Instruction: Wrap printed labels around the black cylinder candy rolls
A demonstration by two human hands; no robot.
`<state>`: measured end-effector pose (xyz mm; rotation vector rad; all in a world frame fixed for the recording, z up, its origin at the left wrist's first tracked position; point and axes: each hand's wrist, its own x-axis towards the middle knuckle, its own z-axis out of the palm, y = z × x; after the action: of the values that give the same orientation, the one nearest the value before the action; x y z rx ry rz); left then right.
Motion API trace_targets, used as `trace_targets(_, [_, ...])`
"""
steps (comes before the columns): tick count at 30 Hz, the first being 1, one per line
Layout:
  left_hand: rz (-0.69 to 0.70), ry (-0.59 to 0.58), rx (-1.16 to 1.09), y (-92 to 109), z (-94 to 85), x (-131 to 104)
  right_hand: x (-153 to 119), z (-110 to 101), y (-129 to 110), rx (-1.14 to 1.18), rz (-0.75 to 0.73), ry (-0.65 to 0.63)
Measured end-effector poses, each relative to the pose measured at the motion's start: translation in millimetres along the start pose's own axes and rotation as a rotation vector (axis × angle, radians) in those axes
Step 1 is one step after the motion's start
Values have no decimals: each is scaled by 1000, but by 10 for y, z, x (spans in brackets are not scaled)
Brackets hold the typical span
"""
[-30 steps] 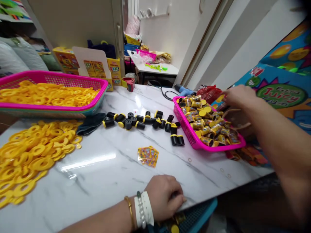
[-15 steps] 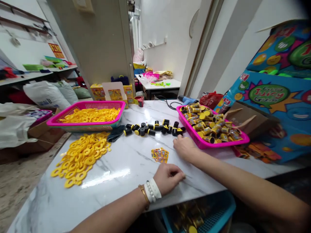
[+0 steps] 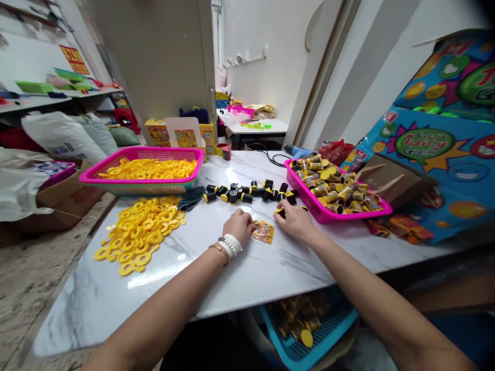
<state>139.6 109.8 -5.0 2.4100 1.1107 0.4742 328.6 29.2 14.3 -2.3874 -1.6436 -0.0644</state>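
My left hand (image 3: 237, 228) has its fingers pinched together at the left edge of a small pile of printed yellow-orange stickers (image 3: 263, 232), gripping one there. On the right, my right hand (image 3: 297, 222) is closed around a small black canister with yellow ends (image 3: 279, 211), mostly covered by the fingers. Just beyond both hands, several black canisters with yellow caps (image 3: 233, 196) lie in a loose row, some upright and some on their sides. A pink basket (image 3: 328, 215) beside my right hand holds many canisters with labels on.
Yellow plastic rings (image 3: 143, 234) lie heaped at the left, before a pink basket (image 3: 141, 180) of similar pieces. A dark cloth (image 3: 191, 198) lies between heap and canisters. Below the table edge sits a blue basket (image 3: 288, 355). Printed blue boxes (image 3: 436, 175) stand at right.
My left hand has moved forward and left from the near side of the stickers to their left edge. My right hand has drawn back slightly from the row with a canister.
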Motion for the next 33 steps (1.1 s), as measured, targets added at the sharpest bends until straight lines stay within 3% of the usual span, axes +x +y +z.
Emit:
trace_targets(4, [40, 43, -216, -112, -189, -121, 50, 117, -165, 197, -133, 99])
trace_targets(9, [-69, -82, -550, -424, -413, -319, 83, 294, -198, 333, -221, 194])
trace_targets(11, [-113, -102, -635, -532, -452, -375, 63, 257, -232, 342, -265, 277])
trace_targets(14, [-86, -45, -568, -574, -470, -433, -28, 60, -394, 321, -392, 389])
trace_targets(18, [91, -43, -348, -471, -444, -504, -305, -180, -628, 325, -513, 123])
trace_targets(20, [163, -79, -265, -443, -438, -521, -514, -166, -653, 366, -534, -36])
trace_targets(22, [165, -76, -242, -455, -445, -513, -730, -66, -618, 416, -524, -118])
trace_targets(27, [35, -118, -425, -507, -470, -479, -973, 207, -521, 541, -437, -71])
trace_targets(33, [14, -150, -472, -474, -458, -517, -913, 180, -548, 475, -435, -105])
